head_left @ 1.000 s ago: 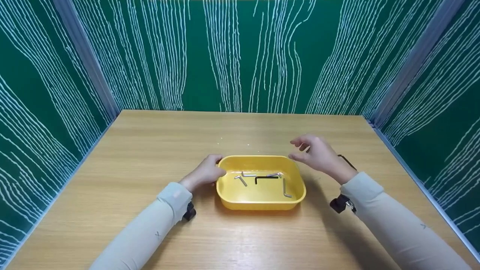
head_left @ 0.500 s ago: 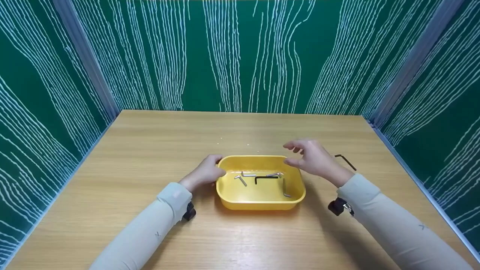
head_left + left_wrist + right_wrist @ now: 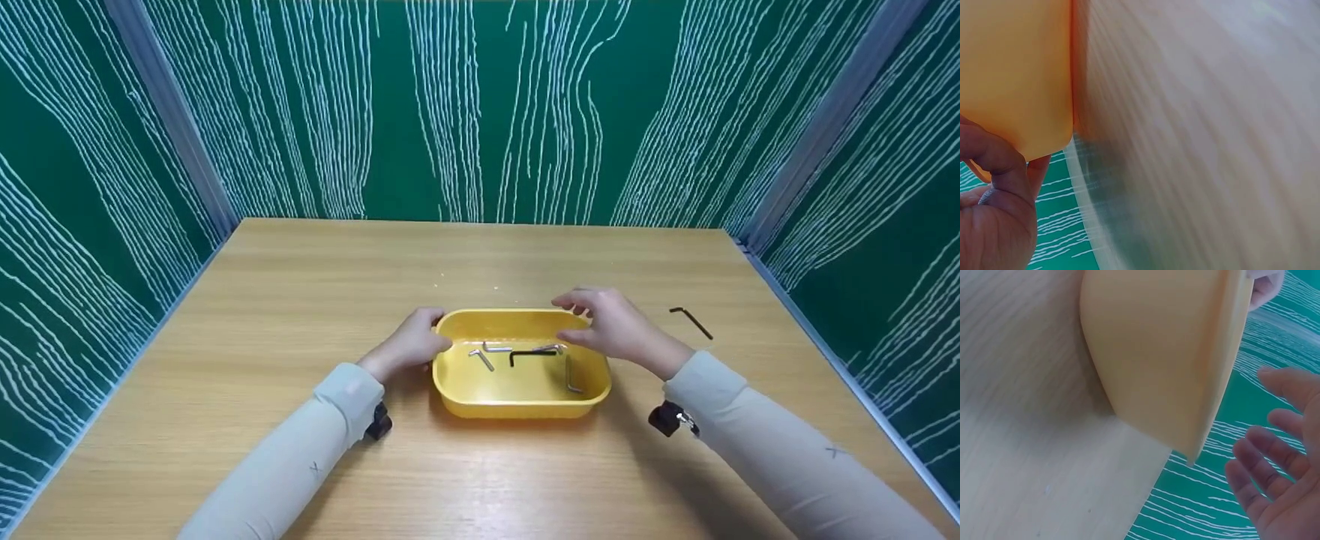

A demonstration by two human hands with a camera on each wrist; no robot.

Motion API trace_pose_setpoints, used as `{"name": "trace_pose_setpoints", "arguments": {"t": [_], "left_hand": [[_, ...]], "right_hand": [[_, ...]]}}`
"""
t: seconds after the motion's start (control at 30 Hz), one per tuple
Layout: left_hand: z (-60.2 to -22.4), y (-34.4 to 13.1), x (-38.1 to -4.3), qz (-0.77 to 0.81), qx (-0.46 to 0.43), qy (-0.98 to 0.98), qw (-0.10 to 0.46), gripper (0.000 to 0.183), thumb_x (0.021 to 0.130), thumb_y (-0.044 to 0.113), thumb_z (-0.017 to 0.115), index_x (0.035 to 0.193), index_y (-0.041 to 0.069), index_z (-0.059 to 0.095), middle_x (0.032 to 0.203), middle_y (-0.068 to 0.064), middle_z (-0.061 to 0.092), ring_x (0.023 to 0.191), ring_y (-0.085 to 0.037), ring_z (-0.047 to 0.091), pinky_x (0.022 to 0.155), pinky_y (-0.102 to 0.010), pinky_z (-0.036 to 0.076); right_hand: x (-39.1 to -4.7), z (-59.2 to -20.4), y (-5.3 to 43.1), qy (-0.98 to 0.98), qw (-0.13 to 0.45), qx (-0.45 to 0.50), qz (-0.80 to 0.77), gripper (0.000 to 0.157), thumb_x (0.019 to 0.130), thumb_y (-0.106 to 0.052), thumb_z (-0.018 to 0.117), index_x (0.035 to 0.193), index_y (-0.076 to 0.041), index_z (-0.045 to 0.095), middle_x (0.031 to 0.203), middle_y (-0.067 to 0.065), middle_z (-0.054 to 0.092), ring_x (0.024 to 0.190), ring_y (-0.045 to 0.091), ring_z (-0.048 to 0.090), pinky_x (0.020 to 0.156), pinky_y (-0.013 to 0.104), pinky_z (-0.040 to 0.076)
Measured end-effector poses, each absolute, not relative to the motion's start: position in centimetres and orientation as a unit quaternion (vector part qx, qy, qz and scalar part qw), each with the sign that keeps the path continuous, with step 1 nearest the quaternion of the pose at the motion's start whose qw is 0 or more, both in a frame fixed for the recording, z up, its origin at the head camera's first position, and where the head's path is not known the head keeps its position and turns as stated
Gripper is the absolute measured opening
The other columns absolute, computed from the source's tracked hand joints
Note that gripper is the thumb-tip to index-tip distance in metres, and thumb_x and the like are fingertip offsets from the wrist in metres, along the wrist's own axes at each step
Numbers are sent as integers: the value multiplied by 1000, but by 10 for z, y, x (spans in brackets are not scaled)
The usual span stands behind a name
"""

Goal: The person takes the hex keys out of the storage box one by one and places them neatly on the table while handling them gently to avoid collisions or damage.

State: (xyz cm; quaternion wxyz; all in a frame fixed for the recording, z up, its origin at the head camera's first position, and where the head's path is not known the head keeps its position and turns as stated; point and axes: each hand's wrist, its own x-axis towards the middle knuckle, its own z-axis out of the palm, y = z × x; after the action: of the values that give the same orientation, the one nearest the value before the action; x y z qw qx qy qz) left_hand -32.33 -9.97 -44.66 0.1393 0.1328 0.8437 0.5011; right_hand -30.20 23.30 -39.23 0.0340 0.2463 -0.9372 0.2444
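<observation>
My left hand (image 3: 409, 345) grips the left end of a yellow plastic bin (image 3: 517, 411), thumb over the rim and fingers outside, as the left wrist view also shows. Over the bin's back right corner hovers my right hand (image 3: 611, 326), its fingers spread and loosely bent with nothing held. In the right wrist view that hand (image 3: 1283, 467) is apart from the bin wall (image 3: 1151, 343). Several L-shaped hex keys lie on the bin floor: a black one (image 3: 534, 353) in the middle, silver ones to the left (image 3: 486, 361) and right (image 3: 571, 379).
Another black hex key (image 3: 694, 322) lies on the wooden table (image 3: 300, 300), right of the bin. A few tiny white specks (image 3: 495, 288) dot the surface behind the bin. Green panels with white lines (image 3: 405, 112) enclose the back and sides.
My right hand has moved left and slightly toward me, from beside the bin's right corner to over it, uncovering more of the black hex key on the table. The left hand and bin have stayed put.
</observation>
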Motion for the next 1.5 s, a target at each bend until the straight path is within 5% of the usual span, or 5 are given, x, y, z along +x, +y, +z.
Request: {"name": "trace_pose_setpoints", "arguments": {"t": [0.87, 1.5], "left_hand": [[-449, -98, -326, 499, 141, 845, 131, 36, 87, -3, 56, 122, -3, 66, 94, -8, 65, 50, -11, 51, 43, -21, 44], [-448, -99, -325, 508, 138, 839, 140, 39, 87, -5, 54, 125, -4, 65, 93, -9, 64, 47, -11, 51, 40, -20, 42]], "right_hand": [[-302, -417, 214, -936, -50, 266, 226, 45, 93, -14, 86, 136, -7, 75, 128, 14, 76, 113, 35, 69, 103, 53, 62], [-310, -431, 205, -919, -49, 352, 167, 47, 92, -18, 87, 131, 3, 74, 127, 18, 77, 119, 36, 72, 108, 53, 58]]}}
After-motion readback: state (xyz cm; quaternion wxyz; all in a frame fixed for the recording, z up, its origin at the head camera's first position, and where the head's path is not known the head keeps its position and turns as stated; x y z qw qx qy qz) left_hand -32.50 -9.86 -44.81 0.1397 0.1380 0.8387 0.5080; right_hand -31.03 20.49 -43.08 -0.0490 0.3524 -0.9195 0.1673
